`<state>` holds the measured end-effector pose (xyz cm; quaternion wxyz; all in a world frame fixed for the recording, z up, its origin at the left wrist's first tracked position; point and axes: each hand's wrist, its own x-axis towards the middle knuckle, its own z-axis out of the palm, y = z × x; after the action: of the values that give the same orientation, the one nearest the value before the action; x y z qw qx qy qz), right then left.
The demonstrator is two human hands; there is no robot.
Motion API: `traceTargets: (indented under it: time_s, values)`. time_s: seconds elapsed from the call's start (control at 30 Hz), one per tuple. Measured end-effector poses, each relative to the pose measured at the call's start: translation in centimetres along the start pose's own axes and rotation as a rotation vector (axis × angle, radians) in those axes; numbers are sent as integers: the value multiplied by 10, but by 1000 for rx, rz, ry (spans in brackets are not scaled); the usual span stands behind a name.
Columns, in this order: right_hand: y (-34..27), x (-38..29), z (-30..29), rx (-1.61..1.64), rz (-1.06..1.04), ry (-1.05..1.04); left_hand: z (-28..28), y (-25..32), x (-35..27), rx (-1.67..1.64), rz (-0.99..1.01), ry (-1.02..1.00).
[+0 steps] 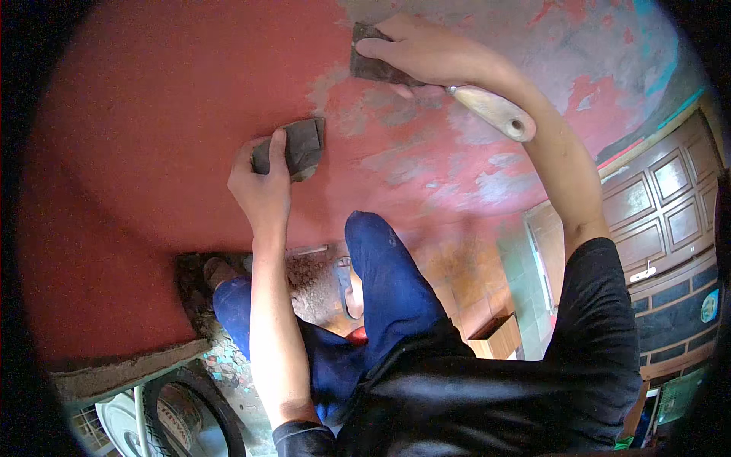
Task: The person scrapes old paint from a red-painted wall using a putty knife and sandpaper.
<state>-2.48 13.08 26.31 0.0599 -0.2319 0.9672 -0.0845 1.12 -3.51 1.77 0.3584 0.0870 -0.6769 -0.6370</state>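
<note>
My left hand (pixel 257 183) pinches a dark grey, creased flat piece (pixel 302 143) against the red painted wall (pixel 160 114), thumb on top. What the piece is made of cannot be told. Higher up and to the right, my right hand (pixel 411 51) holds a putty knife by its wide dark blade (pixel 371 65). Its pale handle (pixel 494 114), with a hole at the end, points back along my forearm. Around the right hand the wall is patchy, with grey smears (pixel 400 108) over the red. Part of the blade is covered by my fingers.
My knees in blue trousers (pixel 388 268) are bent close to the wall. A tyre (pixel 194 388) and a bucket (pixel 177 420) stand at lower left, near scattered chips (pixel 228 363). A wooden box (pixel 497 337) sits on the right, before a brown panelled door (pixel 657 200).
</note>
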Motion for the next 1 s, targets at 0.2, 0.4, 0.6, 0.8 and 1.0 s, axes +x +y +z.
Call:
traceTargets:
  time_s: [0.2, 0.4, 0.6, 0.8, 1.0]
  values:
    - [-7, 17, 9, 34, -127, -7, 3, -6, -1, -8, -12, 12]
    - [11, 12, 5, 67, -123, 78, 0, -1, 1, -7, 69, 27]
    - [15, 20, 10, 38, -102, 35, -6, 3, 0, 1, -43, 3]
    - [-1, 17, 2, 76, -79, 3, -4, 2, -1, 7, 32, 3]
    - [10, 4, 6, 155, -47, 50, -1, -1, -3, -17, 15, 24]
